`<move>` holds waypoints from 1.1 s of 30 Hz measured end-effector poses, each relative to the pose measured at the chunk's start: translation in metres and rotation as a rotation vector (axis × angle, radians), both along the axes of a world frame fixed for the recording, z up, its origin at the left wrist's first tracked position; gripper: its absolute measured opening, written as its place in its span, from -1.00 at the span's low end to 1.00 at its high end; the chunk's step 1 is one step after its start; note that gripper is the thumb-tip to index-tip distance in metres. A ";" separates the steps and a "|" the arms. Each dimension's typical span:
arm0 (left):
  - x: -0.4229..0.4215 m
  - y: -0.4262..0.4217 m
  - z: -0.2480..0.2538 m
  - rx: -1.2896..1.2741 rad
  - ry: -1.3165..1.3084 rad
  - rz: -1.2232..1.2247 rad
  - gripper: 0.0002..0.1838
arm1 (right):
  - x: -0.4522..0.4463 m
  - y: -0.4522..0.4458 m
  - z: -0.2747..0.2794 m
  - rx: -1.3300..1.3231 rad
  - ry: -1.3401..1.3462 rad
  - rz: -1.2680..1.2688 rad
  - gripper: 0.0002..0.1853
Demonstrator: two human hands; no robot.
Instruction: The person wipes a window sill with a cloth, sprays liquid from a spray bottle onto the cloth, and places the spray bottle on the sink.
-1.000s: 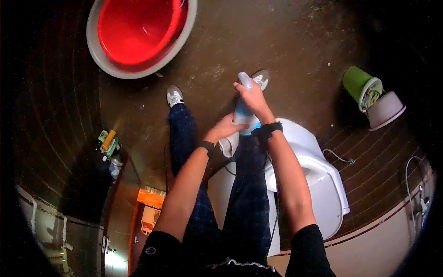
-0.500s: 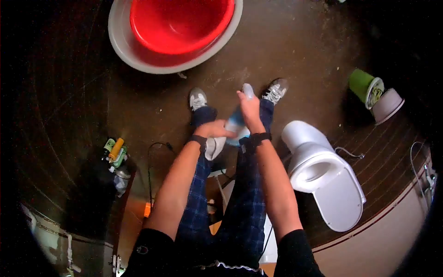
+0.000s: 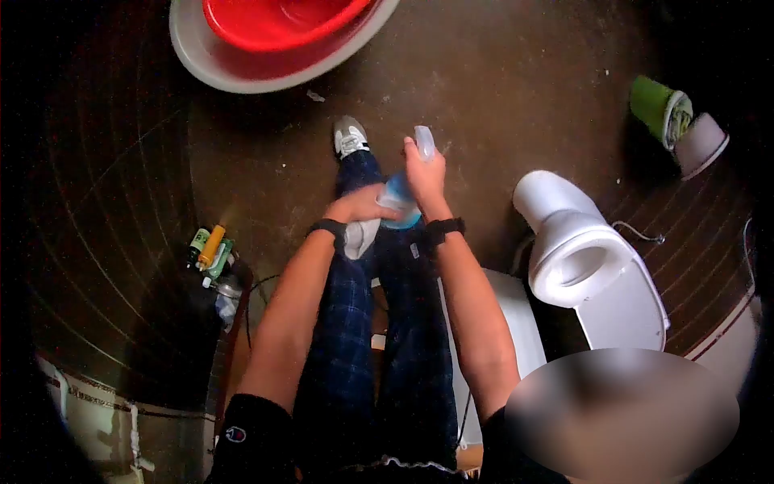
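Observation:
A spray bottle (image 3: 397, 194) with blue liquid and a whitish spray head (image 3: 424, 143) is in front of my legs, tilted. My right hand (image 3: 424, 173) is closed around its neck, just below the spray head. Lower on the bottle, the fingers of my left hand (image 3: 361, 205) lie against its side. A white cloth (image 3: 360, 239) hangs from beneath my left palm, held in that hand. Part of the bottle is hidden behind my fingers.
A white toilet (image 3: 576, 266) with its lid raised is at the right. Nested red (image 3: 282, 36) and white (image 3: 201, 68) basins sit ahead. Several bottles (image 3: 211, 246) stand at the left, and a green bin (image 3: 651, 101) lies far right. A blurred patch covers the lower right.
The view has shifted, with the basins moving up and left and the toilet rightward. One shoe has gone out of sight behind my hands. Both hands keep hold of the same things.

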State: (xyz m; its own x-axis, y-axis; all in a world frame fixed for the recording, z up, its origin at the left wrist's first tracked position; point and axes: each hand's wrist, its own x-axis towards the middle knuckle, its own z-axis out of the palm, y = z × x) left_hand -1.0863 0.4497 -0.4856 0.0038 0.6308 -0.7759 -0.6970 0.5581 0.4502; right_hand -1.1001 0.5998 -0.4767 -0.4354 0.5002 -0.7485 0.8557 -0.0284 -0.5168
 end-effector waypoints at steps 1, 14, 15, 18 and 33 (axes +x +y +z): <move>-0.002 0.002 0.004 -0.036 0.018 -0.038 -0.38 | 0.004 0.004 0.005 0.001 0.000 -0.008 -0.66; 0.014 0.039 0.074 0.178 0.071 -0.292 -0.39 | 0.065 0.050 0.064 0.043 -0.047 -0.204 -0.52; 0.015 0.039 0.091 0.207 0.077 -0.257 -0.36 | 0.070 0.049 0.071 0.015 -0.014 -0.264 -0.54; 0.007 0.040 0.151 0.033 0.470 -0.554 -0.28 | 0.071 0.055 0.152 -0.083 0.206 -0.219 -0.64; 0.062 -0.055 0.404 0.057 1.117 -0.534 -0.44 | 0.211 -0.016 0.436 -0.112 0.605 0.229 -0.27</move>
